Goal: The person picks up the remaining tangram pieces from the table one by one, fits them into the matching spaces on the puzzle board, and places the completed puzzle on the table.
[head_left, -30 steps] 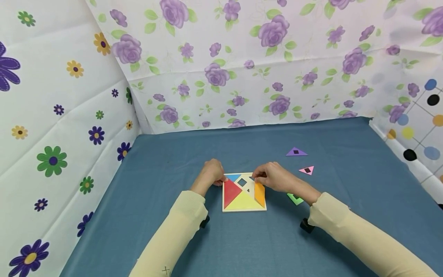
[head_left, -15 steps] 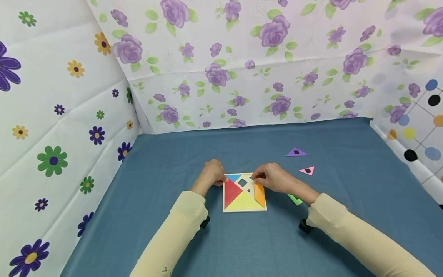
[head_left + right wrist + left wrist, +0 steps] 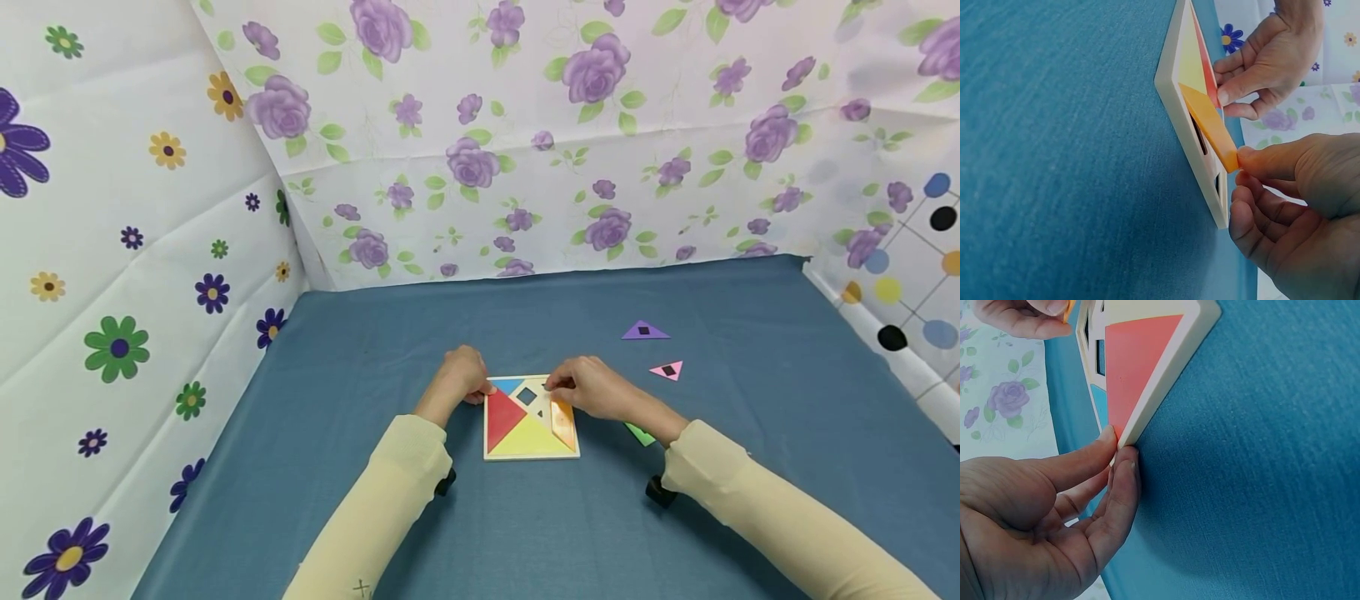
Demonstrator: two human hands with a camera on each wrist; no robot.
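Creased white sheeting (image 3: 420, 196), printed with purple roses, forms the backdrop. The worktop (image 3: 525, 533) before it is covered in blue cloth, visibly woven. Two pale yellow sleeves (image 3: 375, 504) extend over it, rumpled at the cuffs. On the cloth lies a cream square tray (image 3: 1163, 381), thick-walled, with geometric openings; I cannot determine its material. The right hand (image 3: 596, 386) is at its far right, the left hand (image 3: 462, 375) pinching its far left corner. Seated inside: a smooth yellow triangular tile (image 3: 532, 440) and a red triangular tile (image 3: 502, 419), its tip touched by the left thumb. An orange parallelogram tile (image 3: 1212, 128) sits tilted over the tray's right side, near end down, far end raised and pinched by the right hand's thumb and finger. To that hand's right, loose: a purple triangular tile (image 3: 654, 334), dark-patched; a green tile (image 3: 641, 434), partly hidden; a pink triangular tile (image 3: 677, 369).
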